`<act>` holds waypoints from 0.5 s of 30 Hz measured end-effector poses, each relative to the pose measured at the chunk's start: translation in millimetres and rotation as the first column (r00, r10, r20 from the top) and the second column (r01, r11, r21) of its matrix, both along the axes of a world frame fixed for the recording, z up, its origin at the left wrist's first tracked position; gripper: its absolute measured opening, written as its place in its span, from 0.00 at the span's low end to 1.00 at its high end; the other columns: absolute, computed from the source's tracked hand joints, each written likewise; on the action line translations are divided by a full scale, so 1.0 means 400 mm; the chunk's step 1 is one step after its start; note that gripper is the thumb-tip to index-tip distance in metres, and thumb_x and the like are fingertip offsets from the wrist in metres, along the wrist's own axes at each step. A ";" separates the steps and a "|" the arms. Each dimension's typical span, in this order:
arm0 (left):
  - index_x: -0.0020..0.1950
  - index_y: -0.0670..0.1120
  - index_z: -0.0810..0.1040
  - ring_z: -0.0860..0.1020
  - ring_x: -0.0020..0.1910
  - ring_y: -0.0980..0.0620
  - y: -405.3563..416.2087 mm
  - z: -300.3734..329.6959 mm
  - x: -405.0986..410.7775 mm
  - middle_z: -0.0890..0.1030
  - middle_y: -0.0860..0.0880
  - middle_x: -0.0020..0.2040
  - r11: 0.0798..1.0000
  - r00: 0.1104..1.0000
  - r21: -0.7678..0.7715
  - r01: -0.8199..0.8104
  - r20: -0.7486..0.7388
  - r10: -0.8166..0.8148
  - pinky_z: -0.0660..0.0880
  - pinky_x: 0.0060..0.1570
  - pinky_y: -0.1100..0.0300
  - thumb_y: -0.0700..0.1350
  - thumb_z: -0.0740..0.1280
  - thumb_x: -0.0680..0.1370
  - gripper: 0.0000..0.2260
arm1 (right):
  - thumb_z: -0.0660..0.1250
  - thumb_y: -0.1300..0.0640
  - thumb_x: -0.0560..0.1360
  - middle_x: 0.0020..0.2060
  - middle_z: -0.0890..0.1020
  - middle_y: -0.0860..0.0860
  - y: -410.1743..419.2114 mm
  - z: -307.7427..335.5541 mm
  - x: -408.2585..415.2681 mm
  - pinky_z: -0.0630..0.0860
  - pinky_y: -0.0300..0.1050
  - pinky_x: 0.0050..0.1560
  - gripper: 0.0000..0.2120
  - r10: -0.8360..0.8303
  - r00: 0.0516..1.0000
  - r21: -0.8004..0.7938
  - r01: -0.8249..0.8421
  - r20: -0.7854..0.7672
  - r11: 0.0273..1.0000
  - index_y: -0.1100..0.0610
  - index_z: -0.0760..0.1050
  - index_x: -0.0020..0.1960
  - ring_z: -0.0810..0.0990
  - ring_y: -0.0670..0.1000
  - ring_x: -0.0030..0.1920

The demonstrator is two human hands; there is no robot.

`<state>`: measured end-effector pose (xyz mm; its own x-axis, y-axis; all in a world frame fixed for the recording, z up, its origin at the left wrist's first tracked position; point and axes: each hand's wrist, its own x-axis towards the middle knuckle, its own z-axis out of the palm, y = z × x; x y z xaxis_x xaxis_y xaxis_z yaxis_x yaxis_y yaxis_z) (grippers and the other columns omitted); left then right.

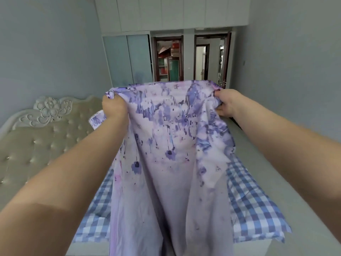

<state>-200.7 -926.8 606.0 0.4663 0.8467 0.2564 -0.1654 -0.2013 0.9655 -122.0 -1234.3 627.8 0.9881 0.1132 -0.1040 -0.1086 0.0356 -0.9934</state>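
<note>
A pale lilac cloth with a purple flower print (pixel 166 145) hangs in front of me, held up by its top edge. My left hand (pixel 114 107) grips the upper left corner in a fist. My right hand (pixel 226 103) pinches the upper right corner, thumb on top. The cloth falls in long folds down to the bottom of the view and hides the middle of the bed. Both arms are stretched forward at about chest height.
Below the cloth lies a bed with a blue and white checked sheet (pixel 254 204). A padded beige headboard (pixel 46 137) with carved trim stands at the left. A pale blue wardrobe (pixel 129 60) and two open doorways (pixel 168 60) are at the back.
</note>
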 end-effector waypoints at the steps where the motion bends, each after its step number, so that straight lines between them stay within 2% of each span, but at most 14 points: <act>1: 0.44 0.48 0.71 0.72 0.48 0.45 -0.013 0.013 0.030 0.75 0.47 0.44 0.999 0.999 0.002 -0.033 0.042 0.033 0.67 0.51 0.61 0.44 0.56 0.80 0.07 | 0.59 0.57 0.79 0.38 0.80 0.51 0.013 0.009 0.030 0.80 0.47 0.43 0.07 -0.037 0.999 0.042 0.037 0.010 0.998 0.55 0.75 0.52 0.79 0.51 0.36; 2: 0.52 0.43 0.74 0.74 0.53 0.43 -0.027 0.030 0.062 0.78 0.44 0.52 0.998 0.992 -0.023 -0.067 0.105 0.069 0.68 0.54 0.59 0.45 0.57 0.80 0.09 | 0.59 0.57 0.79 0.39 0.80 0.52 0.024 0.025 0.059 0.80 0.47 0.39 0.07 -0.055 0.998 0.102 0.051 0.032 0.993 0.56 0.75 0.52 0.80 0.51 0.36; 3: 0.60 0.39 0.73 0.75 0.57 0.42 -0.045 0.052 0.097 0.78 0.42 0.58 0.995 0.983 -0.026 -0.095 0.154 0.098 0.68 0.57 0.58 0.45 0.58 0.80 0.13 | 0.59 0.59 0.79 0.41 0.82 0.54 0.033 0.046 0.092 0.81 0.48 0.38 0.08 -0.058 0.996 0.184 0.045 0.063 0.982 0.58 0.75 0.54 0.81 0.53 0.38; 5: 0.67 0.37 0.69 0.74 0.62 0.42 -0.082 0.122 0.172 0.76 0.40 0.62 0.994 0.961 0.007 -0.110 0.256 0.105 0.68 0.61 0.56 0.46 0.58 0.81 0.18 | 0.61 0.62 0.78 0.46 0.84 0.58 0.045 0.110 0.158 0.82 0.54 0.45 0.11 -0.064 0.984 0.368 -0.002 0.168 0.930 0.61 0.76 0.58 0.83 0.57 0.45; 8: 0.63 0.38 0.71 0.75 0.59 0.43 -0.131 0.277 0.294 0.78 0.41 0.59 0.985 0.888 0.115 -0.132 0.454 0.066 0.70 0.60 0.55 0.48 0.58 0.81 0.16 | 0.60 0.65 0.76 0.50 0.83 0.59 0.055 0.245 0.277 0.80 0.56 0.53 0.11 -0.191 0.890 0.473 -0.031 0.414 0.881 0.59 0.79 0.54 0.82 0.60 0.50; 11: 0.54 0.40 0.74 0.74 0.48 0.48 -0.198 0.423 0.414 0.78 0.44 0.50 0.929 0.787 0.306 -0.208 0.616 -0.027 0.69 0.48 0.61 0.47 0.59 0.81 0.11 | 0.54 0.69 0.74 0.48 0.82 0.54 0.045 0.375 0.397 0.79 0.51 0.54 0.15 -0.291 0.734 0.439 -0.010 0.613 0.898 0.57 0.78 0.46 0.80 0.56 0.50; 13: 0.52 0.42 0.74 0.74 0.47 0.50 -0.230 0.475 0.472 0.78 0.45 0.50 0.864 0.770 0.433 -0.255 0.632 -0.089 0.67 0.44 0.63 0.48 0.60 0.80 0.10 | 0.54 0.68 0.76 0.51 0.80 0.52 0.030 0.422 0.458 0.77 0.49 0.56 0.16 -0.267 0.698 0.380 -0.008 0.664 0.925 0.53 0.77 0.47 0.79 0.52 0.52; 15: 0.51 0.44 0.74 0.73 0.45 0.51 -0.242 0.495 0.576 0.78 0.47 0.49 0.819 0.797 0.505 -0.271 0.595 -0.103 0.67 0.43 0.62 0.47 0.60 0.80 0.07 | 0.54 0.65 0.78 0.51 0.81 0.53 0.013 0.452 0.565 0.77 0.50 0.55 0.15 -0.207 0.694 0.313 -0.028 0.690 0.949 0.51 0.77 0.48 0.80 0.53 0.51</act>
<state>29.9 -1023.6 803.8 0.0037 0.5007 0.8656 -0.5982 -0.6926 0.4031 104.0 -1229.1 808.6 0.7574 -0.0720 0.6489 0.6382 0.2916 -0.7125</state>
